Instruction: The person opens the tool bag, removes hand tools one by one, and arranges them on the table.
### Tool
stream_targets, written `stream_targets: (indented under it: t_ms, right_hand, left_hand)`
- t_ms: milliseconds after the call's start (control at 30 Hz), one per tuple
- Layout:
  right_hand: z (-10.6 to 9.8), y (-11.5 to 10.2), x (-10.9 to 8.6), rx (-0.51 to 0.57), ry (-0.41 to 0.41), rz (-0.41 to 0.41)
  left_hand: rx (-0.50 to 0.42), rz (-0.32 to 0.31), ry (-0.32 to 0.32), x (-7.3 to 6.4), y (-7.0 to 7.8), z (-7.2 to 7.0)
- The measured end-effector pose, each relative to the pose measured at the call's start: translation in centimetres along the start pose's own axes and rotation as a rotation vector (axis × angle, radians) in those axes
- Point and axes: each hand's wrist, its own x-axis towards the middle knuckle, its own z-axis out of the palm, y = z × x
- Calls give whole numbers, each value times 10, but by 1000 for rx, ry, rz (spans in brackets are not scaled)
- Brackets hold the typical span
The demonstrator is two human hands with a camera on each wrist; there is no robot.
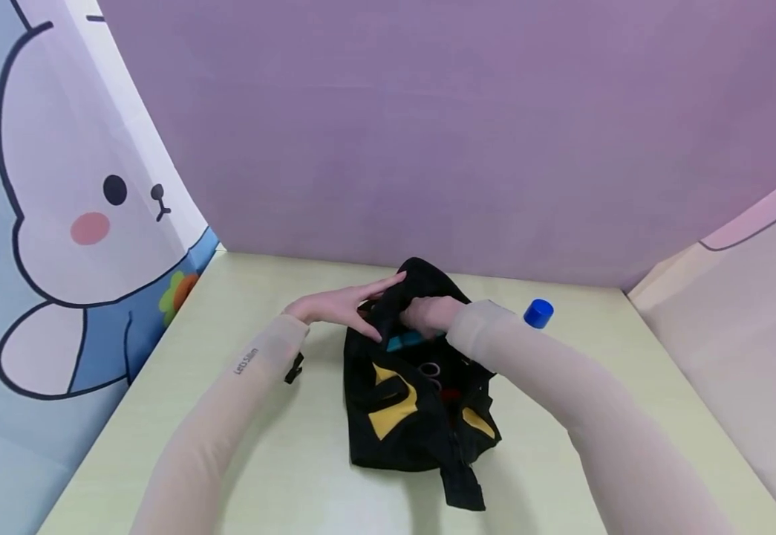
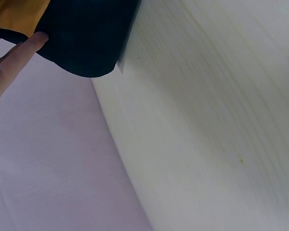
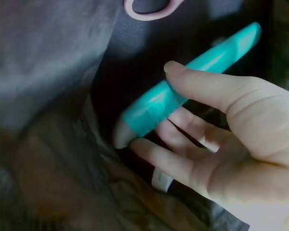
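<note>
A black-and-yellow zip bag (image 1: 388,438) lies on the table with its mouth open. My left hand (image 1: 334,306) holds its far left rim, thumb and forefinger spread along the black fabric; in the left wrist view, straight fingers (image 2: 20,55) lie against its outer side. My right hand (image 3: 226,130) reaches inside the bag. There its thumb and fingers grip a slim teal stick-like thing (image 3: 151,106) with one tapered end and a greyish other end; I cannot tell its kind. Scissors (image 1: 430,369) with pale finger loops lie in the bag, near a red thing (image 1: 451,394).
A small blue cylinder (image 1: 538,313) stands on the pale table (image 1: 281,475), right of the bag. A purple wall (image 1: 428,148) closes off the table's far edge. Cartoon-printed sheets hang at the left (image 1: 60,223) and right (image 1: 748,327). A black strap end (image 1: 461,487) hangs toward the front.
</note>
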Motion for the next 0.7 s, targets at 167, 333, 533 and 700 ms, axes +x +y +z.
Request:
stream_targets:
  t_ms: [167, 333, 533, 700]
  right_hand:
    - [-3, 1, -11, -25, 3, -34]
    - [-5, -1, -21, -59, -16, -40]
    - [-13, -7, -34, -124, -35, -38]
    - [-17, -8, -45, -101, -36, -25]
  left_hand:
    - [3, -7, 4, 1, 0, 0]
    - [1, 0, -4, 1, 1, 2]
    - [9, -14, -6, -1, 0, 3]
    - [16, -17, -12, -3, 2, 3]
